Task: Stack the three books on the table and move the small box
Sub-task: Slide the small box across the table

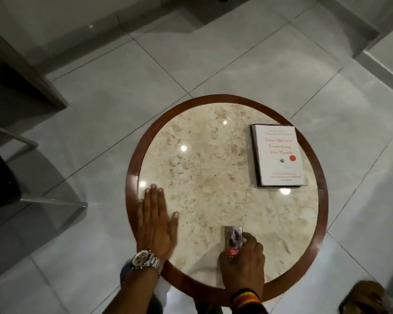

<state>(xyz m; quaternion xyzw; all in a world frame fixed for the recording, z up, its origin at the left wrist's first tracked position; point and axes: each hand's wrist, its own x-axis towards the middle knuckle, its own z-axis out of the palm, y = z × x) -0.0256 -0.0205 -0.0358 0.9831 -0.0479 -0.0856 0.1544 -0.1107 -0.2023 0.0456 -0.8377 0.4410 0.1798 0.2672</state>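
One round marble-topped table with dark wood rim (132, 177). One stack of books, white cover with red lettering on top (278, 155), far right; edges suggest maybe three, count unclear. One small printed box (233, 240), near edge. Two hands: left hand (156, 225), right hand (242, 266). One silver metal wristwatch (145, 260).

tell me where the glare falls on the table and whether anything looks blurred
Head view: round ceiling-light glints dot the polished table, one just below the stacked books; the right hand and small box are motion-softened, its label unreadable; wide-angle bends the floor tiles.
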